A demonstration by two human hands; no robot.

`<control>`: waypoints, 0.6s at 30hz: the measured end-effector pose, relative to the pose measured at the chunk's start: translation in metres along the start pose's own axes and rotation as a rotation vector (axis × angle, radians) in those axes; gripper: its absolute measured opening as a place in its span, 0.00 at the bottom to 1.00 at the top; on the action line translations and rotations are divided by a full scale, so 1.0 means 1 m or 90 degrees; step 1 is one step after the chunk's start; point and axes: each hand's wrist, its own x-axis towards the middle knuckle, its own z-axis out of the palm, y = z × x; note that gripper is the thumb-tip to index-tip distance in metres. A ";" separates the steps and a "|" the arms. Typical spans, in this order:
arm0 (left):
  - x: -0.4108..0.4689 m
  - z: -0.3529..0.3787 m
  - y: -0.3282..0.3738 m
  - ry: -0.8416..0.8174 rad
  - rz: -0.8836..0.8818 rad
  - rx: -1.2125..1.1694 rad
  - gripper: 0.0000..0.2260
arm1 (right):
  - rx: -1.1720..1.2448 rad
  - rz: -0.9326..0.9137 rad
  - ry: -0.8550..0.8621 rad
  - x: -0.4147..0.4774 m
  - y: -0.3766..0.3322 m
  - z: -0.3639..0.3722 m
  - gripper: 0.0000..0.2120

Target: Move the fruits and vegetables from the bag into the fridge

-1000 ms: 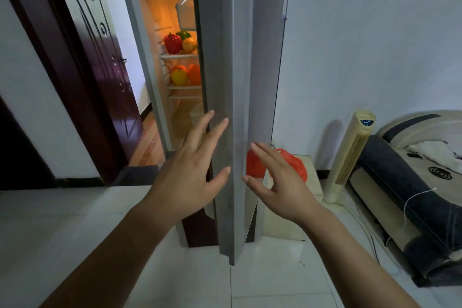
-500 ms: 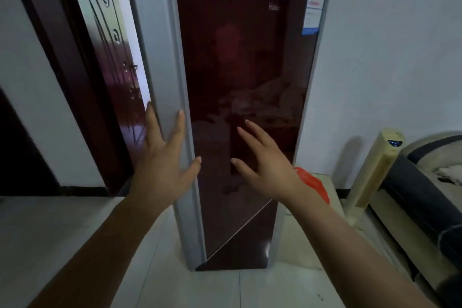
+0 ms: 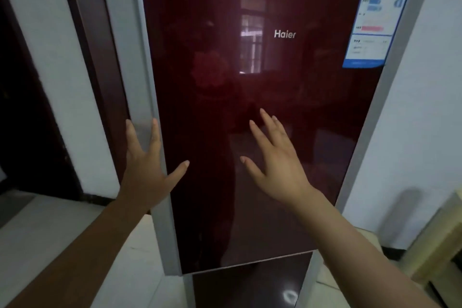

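The fridge's dark red glossy door [image 3: 287,157] with a grey frame fills the middle of the head view and faces me, swung to. My left hand [image 3: 147,167] lies flat with spread fingers on the door's grey left edge. Just in front of the red glass, my right hand [image 3: 277,160] has straight spread fingers; I cannot tell whether it touches the glass. The fruits and vegetables inside the fridge are hidden behind the door. The red bag is out of sight.
A blue and white label [image 3: 375,17] sticks to the door's top right corner. A dark wooden door frame [image 3: 92,57] stands left of the fridge. A white wall [image 3: 425,107] lies to the right, with a cream fan [image 3: 437,240] at the lower right. White floor tiles [image 3: 50,232] lie below.
The fridge door has swung from open, with peppers showing on the shelves, to closed. Both hands followed the door forward, and the view moved closer to it.
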 end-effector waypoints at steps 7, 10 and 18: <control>0.053 0.035 -0.005 -0.021 0.126 0.094 0.42 | -0.059 0.049 -0.030 0.038 0.022 0.026 0.35; 0.072 0.054 0.002 -0.060 0.190 0.105 0.42 | -0.079 0.075 -0.029 0.048 0.029 0.034 0.35; 0.114 0.091 0.003 -0.144 0.254 0.155 0.41 | -0.175 0.148 -0.048 0.068 0.051 0.045 0.38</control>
